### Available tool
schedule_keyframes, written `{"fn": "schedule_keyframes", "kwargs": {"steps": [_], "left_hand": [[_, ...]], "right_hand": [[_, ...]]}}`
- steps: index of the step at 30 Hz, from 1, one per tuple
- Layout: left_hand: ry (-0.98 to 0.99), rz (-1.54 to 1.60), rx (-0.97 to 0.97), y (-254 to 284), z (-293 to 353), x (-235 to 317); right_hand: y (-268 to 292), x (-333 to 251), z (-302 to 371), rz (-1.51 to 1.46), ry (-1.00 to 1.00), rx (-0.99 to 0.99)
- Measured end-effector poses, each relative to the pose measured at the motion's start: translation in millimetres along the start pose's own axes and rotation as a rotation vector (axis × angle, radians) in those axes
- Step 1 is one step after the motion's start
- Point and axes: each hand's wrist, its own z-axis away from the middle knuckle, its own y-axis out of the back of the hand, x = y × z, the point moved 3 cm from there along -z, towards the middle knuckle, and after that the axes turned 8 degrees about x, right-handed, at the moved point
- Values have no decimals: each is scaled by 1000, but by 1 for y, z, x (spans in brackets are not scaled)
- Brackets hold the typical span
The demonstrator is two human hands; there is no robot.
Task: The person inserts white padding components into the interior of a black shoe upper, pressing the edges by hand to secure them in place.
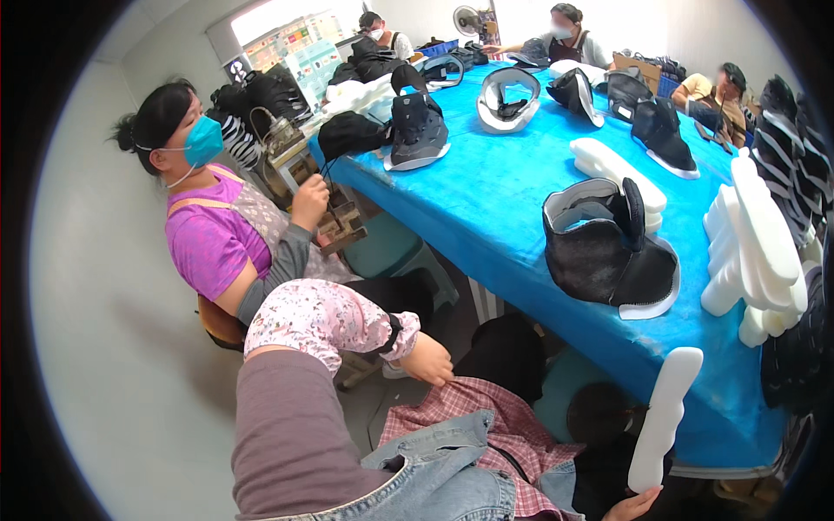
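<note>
My left hand, its arm in a floral sleeve cover, has its fingers closed on the edge of a red plaid cloth over my lap. My right hand grips the lower end of a long white foam piece with a wavy edge, held upright beside the table corner. Nearest to that hand on the table stands a black shoe upper with a pale lining and a light lower edge. Part of my right hand is cut off by the lower edge of the view.
A blue-covered table carries several black uppers and more white foam pieces, stacked at right. One co-worker in a purple shirt sits at left, holding something dark. Other people sit at the far side. A green stool stands below the table edge.
</note>
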Motion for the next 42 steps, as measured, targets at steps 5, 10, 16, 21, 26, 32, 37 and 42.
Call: {"fn": "schedule_keyframes", "kwargs": {"steps": [5, 10, 16, 21, 26, 32, 37, 42], "left_hand": [[-219, 126, -429, -39, -31, -5], [-88, 261, -413, -76, -55, -2], [-149, 542, -317, -75, -61, -4], [-32, 679, -250, -77, -59, -4], [-82, 618, -271, -85, -54, 3], [-208, 547, -291, -107, -45, 3], [-141, 700, -292, -74, -49, 0], [320, 726, 45, -183, -86, 3]], "right_hand": [[-22, 23, 16, -124, -196, -21], [-30, 20, 12, -199, -228, -34], [-29, 2, 9, -229, -87, -31], [-22, -3, 1, -232, -33, -96], [-34, 38, 8, -41, 56, -162], [-24, -1, 12, 25, 73, -195], [-39, 8, 13, 61, 194, -119], [-37, -40, -14, -50, 218, -146]]}}
